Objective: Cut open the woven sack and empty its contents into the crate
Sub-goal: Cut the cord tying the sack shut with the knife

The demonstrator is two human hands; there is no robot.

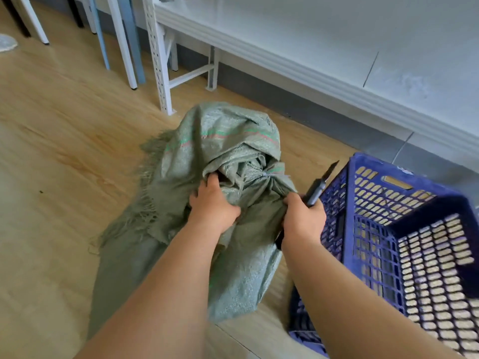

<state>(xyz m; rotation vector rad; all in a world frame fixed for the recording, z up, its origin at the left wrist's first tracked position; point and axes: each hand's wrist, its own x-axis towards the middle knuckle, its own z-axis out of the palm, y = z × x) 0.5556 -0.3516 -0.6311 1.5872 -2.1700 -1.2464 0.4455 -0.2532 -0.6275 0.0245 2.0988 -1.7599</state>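
Both hands are clutching the sack [220, 151]: the left hand [213, 204] bunching cloth, the right hand [303, 218] also gripping a knife [320, 186]. The blade is sticking out just beyond that grip, near the tied neck, and a tug is risking a slip toward the left fingers [212, 180].

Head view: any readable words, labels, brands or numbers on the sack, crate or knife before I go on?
None can be read.
Woven sack: only green and pink stripes, no print visible.
Blue crate: no label visible.
Knife in the right hand: no marking legible.
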